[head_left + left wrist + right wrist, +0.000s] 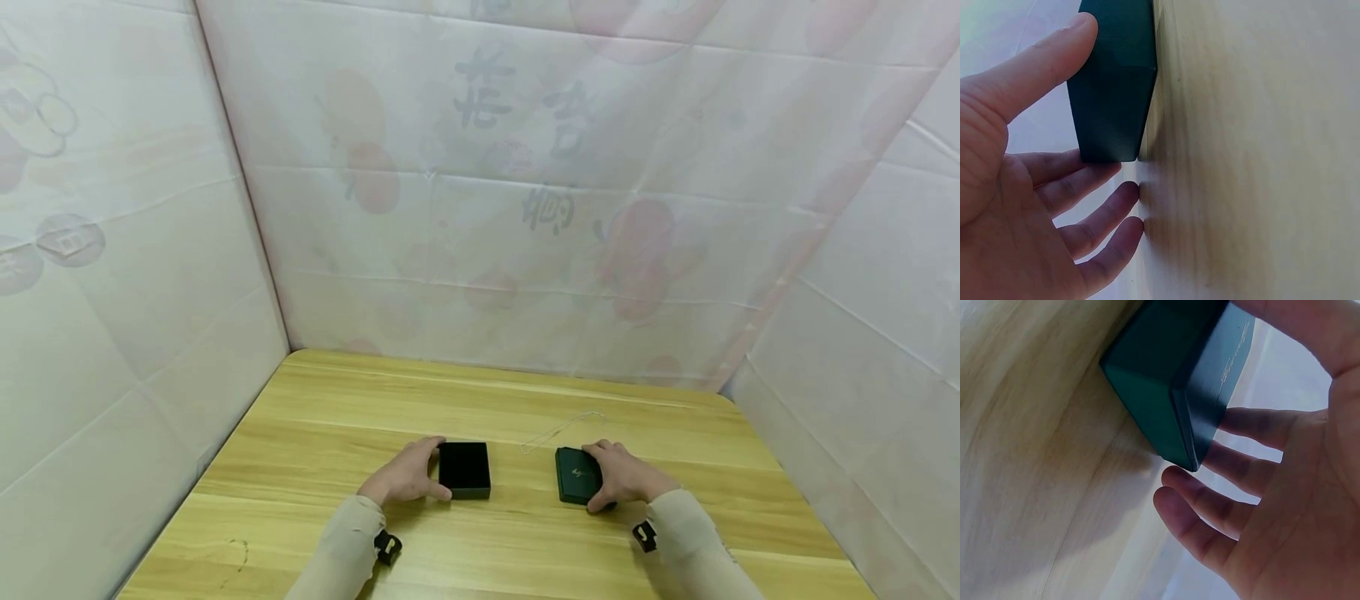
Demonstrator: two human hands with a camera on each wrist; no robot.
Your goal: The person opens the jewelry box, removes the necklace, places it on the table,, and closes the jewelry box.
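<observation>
On the wooden table stands the bottom half of a small dark green box, its black inside facing up. My left hand holds it from the left side, thumb at the near corner and fingers at the far one. In the left wrist view the thumb lies against the box's plain green wall. Farther right, my right hand grips the green box lid by its right side. Gold script on its top faces up, and the right wrist view shows the lid's side wall close over the table.
A thin, pale chain lies on the wooden table behind and between the two box parts. Printed white cloth walls enclose the back and both sides. Small black devices are strapped at both wrists.
</observation>
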